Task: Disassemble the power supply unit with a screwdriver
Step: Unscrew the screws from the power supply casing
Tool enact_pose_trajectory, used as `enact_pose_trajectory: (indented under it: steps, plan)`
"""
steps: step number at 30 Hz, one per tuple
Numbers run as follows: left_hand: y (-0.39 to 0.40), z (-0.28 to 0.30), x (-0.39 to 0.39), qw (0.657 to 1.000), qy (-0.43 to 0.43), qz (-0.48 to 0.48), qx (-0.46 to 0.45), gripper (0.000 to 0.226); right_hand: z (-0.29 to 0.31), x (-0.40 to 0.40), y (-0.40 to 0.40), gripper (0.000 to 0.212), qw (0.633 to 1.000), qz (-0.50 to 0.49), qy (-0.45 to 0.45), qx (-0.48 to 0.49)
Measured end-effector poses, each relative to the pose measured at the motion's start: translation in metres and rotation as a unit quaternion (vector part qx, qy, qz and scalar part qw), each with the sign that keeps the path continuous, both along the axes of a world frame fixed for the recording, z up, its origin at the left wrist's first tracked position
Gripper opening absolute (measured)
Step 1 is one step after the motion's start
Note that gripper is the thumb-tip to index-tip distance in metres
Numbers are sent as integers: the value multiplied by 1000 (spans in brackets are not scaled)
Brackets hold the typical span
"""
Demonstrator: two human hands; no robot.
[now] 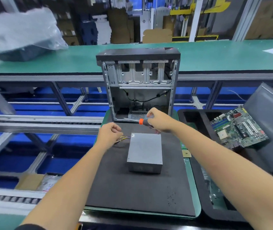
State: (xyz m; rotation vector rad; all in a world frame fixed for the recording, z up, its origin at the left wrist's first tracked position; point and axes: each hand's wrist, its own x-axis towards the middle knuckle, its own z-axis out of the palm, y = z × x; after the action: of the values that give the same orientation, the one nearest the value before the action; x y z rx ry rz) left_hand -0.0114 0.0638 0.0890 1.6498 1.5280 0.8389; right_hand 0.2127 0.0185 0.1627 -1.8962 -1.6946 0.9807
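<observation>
A grey metal power supply unit (144, 152) lies flat on the black foam mat (132, 193) in the middle of the workstation. Its coloured cable bundle (123, 138) runs out from its far left corner. My left hand (110, 132) hovers over those cables with fingers curled; whether it holds them I cannot tell. My right hand (158, 119) grips a screwdriver (140, 121) with an orange collar, its shaft blurred and pointing left, above the unit's far edge.
An open, emptied computer case (140, 83) stands upright just behind the mat. A motherboard (238, 126) leans in a black foam tray (198, 188) on the right. A plastic-bagged item (19, 34) lies on the green bench at far left. A cardboard box (33, 180) sits lower left.
</observation>
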Motion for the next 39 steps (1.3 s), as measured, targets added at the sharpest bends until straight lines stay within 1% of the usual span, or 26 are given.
enact_pose_trajectory:
  steps: [1, 3, 5, 7, 8, 11, 14, 17, 21, 26, 30, 32, 33, 37, 39]
  plan:
    - [4, 1, -7, 1000, 15, 4, 8, 21, -4, -5, 5, 31, 1000, 5, 22, -20]
    - [12, 1, -18, 999, 51, 6, 12, 20, -11, -14, 15, 32, 997, 23, 46, -59]
    - [22, -3, -26, 996, 87, 12, 9, 19, -17, -22, 24, 23, 995, 51, 39, -82]
    - [35, -11, -30, 995, 102, 17, 4, 20, -24, -30, 36, 7, 993, 76, 14, -93]
    - [43, -16, -32, 994, 109, 17, -3, 21, -28, -34, 41, 3, 992, 84, -1, -95]
    - [67, -31, -31, 991, 131, 2, -25, 18, -38, -42, 61, 10, 988, 100, -51, -107]
    - [89, -45, -25, 983, 181, -37, -21, 13, -49, -45, 80, 15, 978, 122, -106, -131]
    - [108, -57, -19, 972, 225, -63, -27, 16, -56, -50, 98, 16, 975, 132, -111, -140]
    - [128, -70, -13, 961, 265, -76, -33, 21, -62, -55, 119, 23, 969, 145, -127, -153]
    - [139, -86, -14, 917, 376, -127, -30, 21, -69, -58, 137, 24, 959, 165, -151, -176]
    - [142, -92, -15, 876, 461, -141, 11, 25, -71, -58, 143, 25, 956, 168, -143, -195]
    - [143, -93, -13, 867, 474, -150, 19, 25, -71, -59, 145, 25, 954, 171, -142, -199]
    - [144, -93, -13, 869, 471, -153, 19, 24, -71, -59, 145, 25, 954, 171, -142, -202]
    - [143, -91, -15, 887, 435, -152, 26, 22, -70, -58, 146, 23, 955, 166, -146, -199]
    - [141, -89, -15, 893, 422, -152, 27, 22, -69, -57, 146, 27, 958, 158, -141, -193]
